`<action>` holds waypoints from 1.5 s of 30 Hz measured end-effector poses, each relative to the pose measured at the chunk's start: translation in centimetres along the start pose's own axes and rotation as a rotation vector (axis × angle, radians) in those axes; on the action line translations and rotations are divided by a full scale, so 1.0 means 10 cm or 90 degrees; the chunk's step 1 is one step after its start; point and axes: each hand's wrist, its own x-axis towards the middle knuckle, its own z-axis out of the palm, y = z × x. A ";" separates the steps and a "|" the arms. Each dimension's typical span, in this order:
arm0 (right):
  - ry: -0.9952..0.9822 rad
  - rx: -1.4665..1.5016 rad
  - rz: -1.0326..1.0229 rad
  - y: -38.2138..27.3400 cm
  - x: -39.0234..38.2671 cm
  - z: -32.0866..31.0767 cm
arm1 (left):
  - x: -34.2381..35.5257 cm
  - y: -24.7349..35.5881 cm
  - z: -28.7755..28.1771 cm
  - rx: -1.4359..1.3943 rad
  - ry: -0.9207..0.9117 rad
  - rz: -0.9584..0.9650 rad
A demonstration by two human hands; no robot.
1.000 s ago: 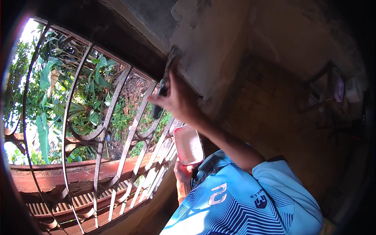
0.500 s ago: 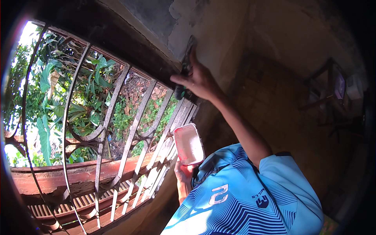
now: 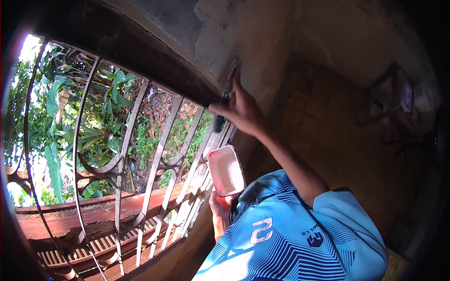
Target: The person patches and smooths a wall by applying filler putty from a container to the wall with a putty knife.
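My left hand [image 3: 220, 209] holds a small rectangular tub [image 3: 226, 172] from below, tilted so its inside shows. White material coats the tub, with red along its left rim. My right hand [image 3: 240, 108] is raised and closed round a thin flat tool [image 3: 218, 123] with a dark handle, perhaps a scraper. Its narrow far end points up along the grey plastered wall [image 3: 253, 42], beside the window's upper corner. The dimness hides its exact kind and whether its edge touches the plaster.
On the left, a metal window grille [image 3: 123, 164] stands before green plants outside. A worn reddish ledge [image 3: 103, 213] runs beyond its bars. Peeling patches mark the wall above the dark window frame [image 3: 126, 40]. A wooden chair-like piece [image 3: 391, 100] stands on the dim tiled floor at right.
My right hand and its tool have moved slightly down and to the right along the wall. The tub in my left hand has hardly moved.
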 end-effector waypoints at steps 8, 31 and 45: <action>-0.079 -0.060 0.077 -0.04 -0.11 0.41 | -0.07 -0.05 -0.18 0.015 0.094 -0.004; 0.376 0.260 0.430 0.30 -2.00 -1.53 | 0.59 -0.15 0.15 0.159 -0.249 -0.206; 0.270 0.348 0.358 0.53 -1.76 -3.45 | 0.68 -1.72 1.64 0.090 -0.224 -0.202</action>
